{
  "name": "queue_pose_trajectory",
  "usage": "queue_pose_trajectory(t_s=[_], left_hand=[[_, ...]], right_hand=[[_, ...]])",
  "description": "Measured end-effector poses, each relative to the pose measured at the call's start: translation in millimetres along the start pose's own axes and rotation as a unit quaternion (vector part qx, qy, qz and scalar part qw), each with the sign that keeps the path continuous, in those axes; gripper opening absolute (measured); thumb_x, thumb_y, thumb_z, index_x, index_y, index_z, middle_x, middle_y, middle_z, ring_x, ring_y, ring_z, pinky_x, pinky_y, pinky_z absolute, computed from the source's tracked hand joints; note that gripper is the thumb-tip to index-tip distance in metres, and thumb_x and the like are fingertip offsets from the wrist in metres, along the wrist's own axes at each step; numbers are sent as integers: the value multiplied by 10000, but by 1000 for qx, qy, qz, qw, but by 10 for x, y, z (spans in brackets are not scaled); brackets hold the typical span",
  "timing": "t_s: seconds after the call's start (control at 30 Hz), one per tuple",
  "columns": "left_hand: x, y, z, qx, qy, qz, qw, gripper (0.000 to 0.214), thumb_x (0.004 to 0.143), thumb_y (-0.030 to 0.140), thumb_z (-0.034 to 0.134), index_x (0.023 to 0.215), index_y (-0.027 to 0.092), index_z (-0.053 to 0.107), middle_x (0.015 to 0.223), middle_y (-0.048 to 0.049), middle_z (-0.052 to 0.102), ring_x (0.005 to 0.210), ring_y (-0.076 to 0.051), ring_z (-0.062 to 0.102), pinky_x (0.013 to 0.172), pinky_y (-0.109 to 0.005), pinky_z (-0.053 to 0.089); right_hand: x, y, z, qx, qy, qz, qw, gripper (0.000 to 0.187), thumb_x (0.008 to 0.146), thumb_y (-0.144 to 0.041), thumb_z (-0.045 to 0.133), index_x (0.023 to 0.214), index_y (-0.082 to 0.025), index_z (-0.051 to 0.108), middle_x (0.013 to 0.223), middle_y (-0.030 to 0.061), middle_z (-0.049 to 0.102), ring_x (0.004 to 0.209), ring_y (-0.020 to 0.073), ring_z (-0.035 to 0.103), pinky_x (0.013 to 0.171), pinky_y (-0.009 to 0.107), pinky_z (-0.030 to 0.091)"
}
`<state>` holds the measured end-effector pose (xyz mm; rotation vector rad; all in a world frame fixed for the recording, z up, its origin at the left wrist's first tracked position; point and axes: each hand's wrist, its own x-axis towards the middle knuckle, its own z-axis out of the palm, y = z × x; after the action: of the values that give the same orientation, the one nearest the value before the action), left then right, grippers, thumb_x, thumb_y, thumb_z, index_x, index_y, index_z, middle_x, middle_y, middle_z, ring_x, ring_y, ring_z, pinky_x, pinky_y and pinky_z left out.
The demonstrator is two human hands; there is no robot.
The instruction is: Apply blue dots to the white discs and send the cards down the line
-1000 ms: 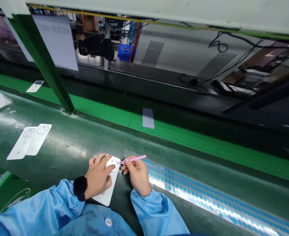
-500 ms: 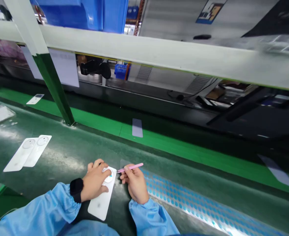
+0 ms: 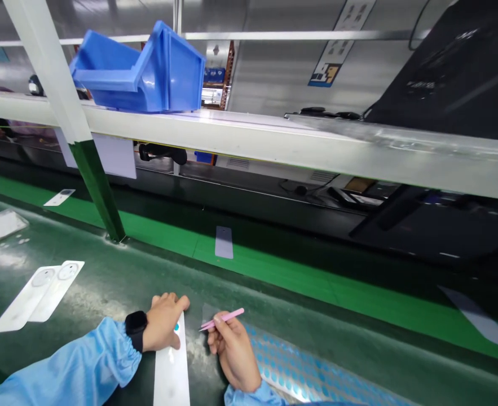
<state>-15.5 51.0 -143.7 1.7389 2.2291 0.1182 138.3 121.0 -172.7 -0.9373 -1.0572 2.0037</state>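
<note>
My left hand point(image 3: 164, 322) grips the upper end of a white phone back panel point(image 3: 171, 369), its fingers over the top and its thumb on the face. A small blue dot shows on the panel beside the hand; the rest of that end is hidden. In my right hand point(image 3: 234, 349) is a pair of pink tweezers point(image 3: 227, 319), tips pointing left and apart from the panel. By that hand lies a sheet of blue round stickers point(image 3: 291, 361). Two more white phone back panels point(image 3: 24, 299) with ring-shaped camera areas overlap on the bench at the left.
Beyond the bench runs a green conveyor belt point(image 3: 269, 273) carrying a pale panel point(image 3: 224, 242) and others. A green-and-white post point(image 3: 98, 186) rises at the bench edge. Overhead, a white shelf point(image 3: 240, 135) bears a blue bin point(image 3: 147, 79). A clear plastic pack point(image 3: 1, 225) lies far left.
The view has tilted up, showing more of the shelf and bin. My left hand has shifted over the panel's top end, and the panel has turned more upright. The tweezers tips are farther from the panel.
</note>
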Motion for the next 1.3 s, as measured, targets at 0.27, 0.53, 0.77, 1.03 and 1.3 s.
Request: queue_pose_trajectory(t_s=[0.27, 0.53, 0.77, 1.03, 1.3], left_hand=[[491, -344, -716, 45, 7, 30, 999, 508, 635, 120, 658, 1090, 274, 495, 947, 18, 636, 957, -213, 587, 822, -312, 373], [1563, -523, -1650, 120, 157, -34, 980, 425, 705, 125, 545, 1107, 260, 551, 1218, -96, 542, 1214, -332, 391, 923, -495, 303], [1923, 150, -829, 40, 117, -59, 991, 516, 731, 553, 632, 1133, 236, 563, 1150, -120, 556, 1042, -306, 548, 810, -409, 452], [2099, 445, -548, 27, 70, -40, 996, 431, 880, 338, 592, 1259, 172, 472, 1242, -109, 505, 991, -218, 574, 828, -407, 520], [2035, 215, -760, 17, 137, -1, 990, 294, 926, 256, 514, 1198, 144, 509, 1102, -91, 570, 889, -186, 604, 793, -382, 528]], right_hand=[[37, 64, -29, 3, -8, -13, 1000, 465, 496, -603, 783, 618, -227, 540, 525, -18, 570, 383, 113, 494, 337, 205, 338], [274, 368, -108, 43, 0, 5, 999, 541, 363, -642, 776, 564, -247, 467, 431, -48, 567, 273, 124, 456, 293, 189, 266], [315, 455, -188, 45, 10, 15, 999, 540, 369, -634, 790, 552, -244, 465, 390, -60, 558, 283, 119, 469, 360, 201, 306], [256, 401, -180, 41, 30, 37, 998, 544, 346, -631, 796, 547, -245, 470, 383, -63, 554, 271, 106, 444, 349, 193, 276], [168, 246, -105, 49, -13, 27, 998, 469, 450, -606, 791, 590, -251, 518, 417, -47, 551, 292, 99, 426, 302, 179, 251]])
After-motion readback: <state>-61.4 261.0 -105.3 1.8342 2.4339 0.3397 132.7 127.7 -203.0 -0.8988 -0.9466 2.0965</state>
